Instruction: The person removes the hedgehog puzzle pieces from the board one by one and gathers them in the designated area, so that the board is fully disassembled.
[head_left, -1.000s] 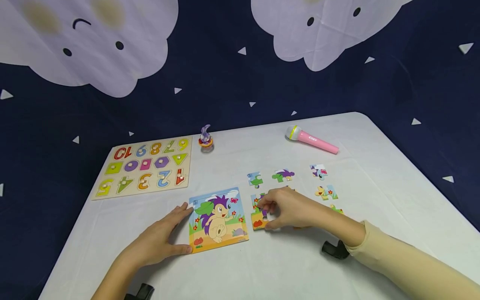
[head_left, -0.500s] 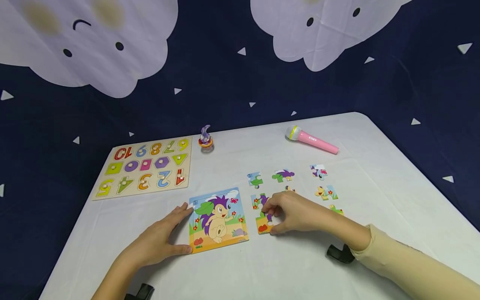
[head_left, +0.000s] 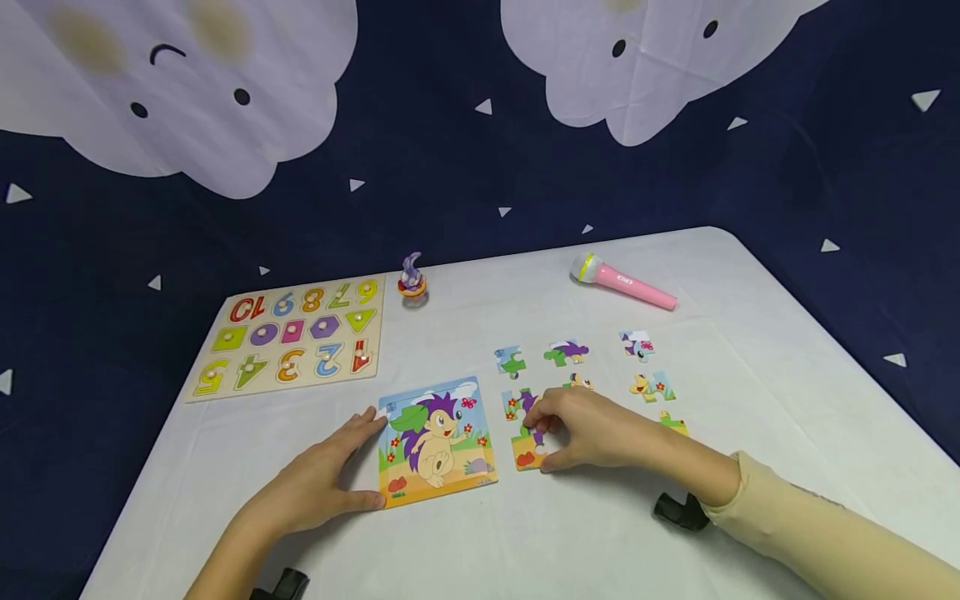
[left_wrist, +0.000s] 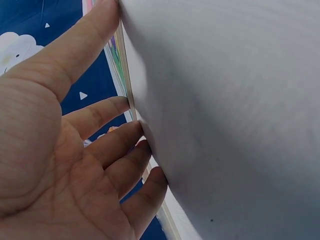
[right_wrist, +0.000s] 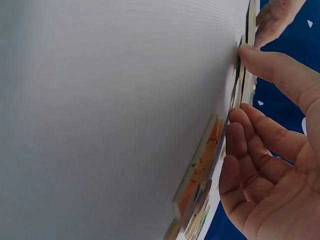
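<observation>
My left hand (head_left: 315,479) rests at the left side of a square picture board (head_left: 438,442) showing a purple hedgehog with a leaf. Its thumb touches the lower left corner and its fingertips the upper left edge. To the right of the board, my right hand (head_left: 592,429) pinches a jigsaw piece (head_left: 527,458) with orange ground and a red rock, thumb at its bottom edge and fingers at its upper right. Just above lies a piece with red flowers (head_left: 512,405). In the right wrist view, thumb and fingertips meet the held piece's thin edge (right_wrist: 240,90).
Several loose pieces lie around the right hand, including a leaf piece (head_left: 511,360), a purple-spined piece (head_left: 567,352) and a butterfly piece (head_left: 637,345). Farther back are a number board (head_left: 258,354), a small purple figure (head_left: 412,279) and a pink toy microphone (head_left: 630,285).
My right hand has slid the rock piece slightly right and towards me, away from the picture board, then stayed put over the last half second. The left hand has not moved.
</observation>
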